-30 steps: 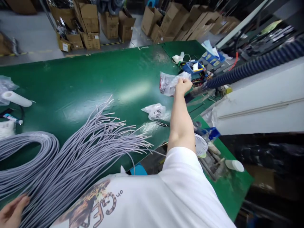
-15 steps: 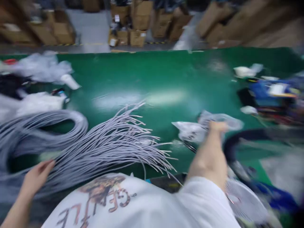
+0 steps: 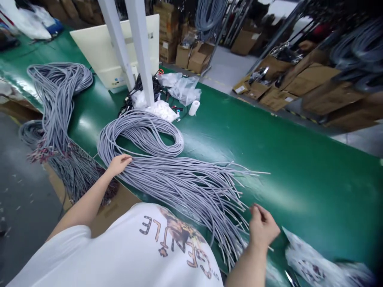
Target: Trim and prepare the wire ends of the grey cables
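- left hand lies flat with fingers spread on one grey cable bundle, beside its loop.
- right hand is curled at that bundle's loose ends; i cannot tell whether it pinches a cable.
- one clear plastic bag lies just right of it.
- a second cable bundle lies far left on the green table; one paper roll and two white posts stand beyond.

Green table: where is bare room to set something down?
Wide bare patch of the green table right of the grey cable bundle, beyond the plastic bag. Crowded around the white posts: clear bags, paper roll, second cable bundle.
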Available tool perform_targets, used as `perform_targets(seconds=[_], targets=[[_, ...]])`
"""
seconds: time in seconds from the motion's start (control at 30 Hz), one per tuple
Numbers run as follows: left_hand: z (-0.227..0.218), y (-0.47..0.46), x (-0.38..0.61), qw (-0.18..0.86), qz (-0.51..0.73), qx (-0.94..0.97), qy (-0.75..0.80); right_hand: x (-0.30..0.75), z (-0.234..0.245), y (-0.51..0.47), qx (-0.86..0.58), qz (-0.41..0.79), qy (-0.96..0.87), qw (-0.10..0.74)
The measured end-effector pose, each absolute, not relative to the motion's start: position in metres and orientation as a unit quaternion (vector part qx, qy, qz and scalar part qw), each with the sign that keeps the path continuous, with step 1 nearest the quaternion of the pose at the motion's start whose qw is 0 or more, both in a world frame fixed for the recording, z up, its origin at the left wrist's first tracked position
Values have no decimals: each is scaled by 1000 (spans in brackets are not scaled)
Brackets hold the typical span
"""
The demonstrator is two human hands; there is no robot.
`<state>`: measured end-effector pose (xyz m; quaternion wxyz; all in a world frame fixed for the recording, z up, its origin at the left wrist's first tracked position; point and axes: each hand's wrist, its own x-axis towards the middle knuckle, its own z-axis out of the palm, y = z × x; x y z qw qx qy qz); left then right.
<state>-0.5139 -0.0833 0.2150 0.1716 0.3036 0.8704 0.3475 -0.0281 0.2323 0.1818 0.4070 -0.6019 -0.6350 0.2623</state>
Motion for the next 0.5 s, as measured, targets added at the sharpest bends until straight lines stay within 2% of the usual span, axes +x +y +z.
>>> perform_targets(seconds=[0.1, 0.23, 0.4, 0.5], targets=[[215, -62, -512, 180, 351, 349, 850, -79, 184, 204, -570, 339, -633, 398], [222, 2, -483, 222, 335, 475, 783, -121, 192, 176, -519, 385, -663, 378], [237, 63, -444, 234, 290, 644, 668, -121, 190, 142, -524, 397, -675, 334], [232, 62, -444, 251, 321, 626, 665, -104, 182, 126, -548, 398, -671, 303]])
